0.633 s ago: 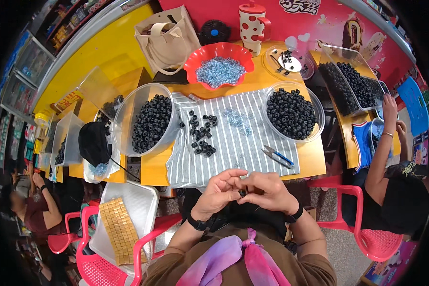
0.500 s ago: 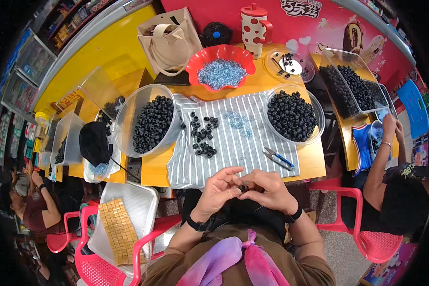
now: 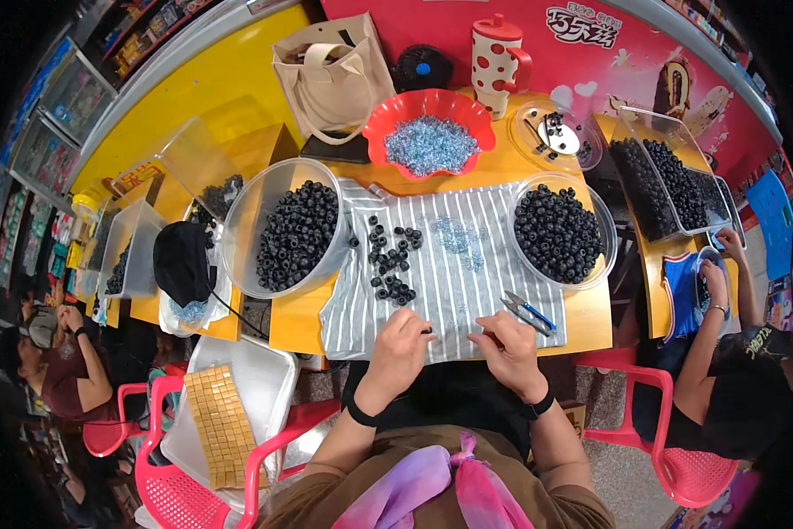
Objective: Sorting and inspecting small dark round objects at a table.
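Black bead [image 3: 428, 331] sits pinched in curled left hand [image 3: 398, 354], 6 o'clock over striped cloth [image 3: 352, 326]. Right hand [image 3: 509, 355], 3 o'clock of left, is half-curled; can't tell if holding anything.

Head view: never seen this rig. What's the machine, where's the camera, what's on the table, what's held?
There's no machine: these are a person's bare hands. A fisheye camera worn on the head looks down, so straight edges bend near the rim.

On the wooden table lies a striped cloth with loose black beads, clear bluish beads and small blue-handled snips. Two clear tubs hold black beads; a red bowl holds more bluish ones.

The left hand pinches a small dark piece, probably a bead. Whether the right hand holds anything, I can't tell.
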Available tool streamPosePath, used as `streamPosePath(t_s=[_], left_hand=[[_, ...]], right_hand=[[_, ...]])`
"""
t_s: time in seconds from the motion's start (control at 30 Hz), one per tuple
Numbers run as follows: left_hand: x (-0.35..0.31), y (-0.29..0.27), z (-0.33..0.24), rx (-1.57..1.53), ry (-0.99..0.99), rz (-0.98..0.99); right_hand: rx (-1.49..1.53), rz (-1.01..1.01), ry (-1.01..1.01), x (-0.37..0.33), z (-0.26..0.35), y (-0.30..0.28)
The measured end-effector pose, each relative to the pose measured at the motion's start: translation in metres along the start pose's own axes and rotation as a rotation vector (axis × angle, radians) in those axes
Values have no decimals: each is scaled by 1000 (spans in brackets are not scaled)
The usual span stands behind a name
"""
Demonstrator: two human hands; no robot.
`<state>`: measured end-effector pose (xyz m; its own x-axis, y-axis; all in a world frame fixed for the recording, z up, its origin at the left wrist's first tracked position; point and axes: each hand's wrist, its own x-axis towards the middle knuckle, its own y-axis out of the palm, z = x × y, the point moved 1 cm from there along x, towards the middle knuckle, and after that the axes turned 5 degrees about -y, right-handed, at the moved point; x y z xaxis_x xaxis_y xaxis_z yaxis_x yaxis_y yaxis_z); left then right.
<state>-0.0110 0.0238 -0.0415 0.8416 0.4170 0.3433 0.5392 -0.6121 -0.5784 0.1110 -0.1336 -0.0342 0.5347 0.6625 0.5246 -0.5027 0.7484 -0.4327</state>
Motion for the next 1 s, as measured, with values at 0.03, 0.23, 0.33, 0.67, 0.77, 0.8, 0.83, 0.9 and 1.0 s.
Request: streamPosePath(t_s=[0.03,0.23,0.33,0.67,0.77,0.8,0.83,0.9,1.0], left_hand=[[2,0,0,0,-11,2],[9,-1,-2,77,-3,60],[10,-3,-3,48,-10,45],[-9,-5,-36,-132,-42,24],[-8,-5,-47,-144,4,-14],[-9,-4,-47,-147,9,-22],[-9,-2,-47,-188,22,-20],[-12,4,-46,-226,31,-29],[-15,9,-49,-396,-157,-100]], right_hand=[[4,7,7,-1,-2,0],[-22,-13,-21,-1,-5,1],[-45,-6,-44,-2,-7,3],[348,169,145,2,31,8],[497,185,307,-1,25,2],[492,188,300,0,27,0],[420,222,228,2,30,-4],[352,264,150,5,34,-9],[204,217,118,11,37,-22]])
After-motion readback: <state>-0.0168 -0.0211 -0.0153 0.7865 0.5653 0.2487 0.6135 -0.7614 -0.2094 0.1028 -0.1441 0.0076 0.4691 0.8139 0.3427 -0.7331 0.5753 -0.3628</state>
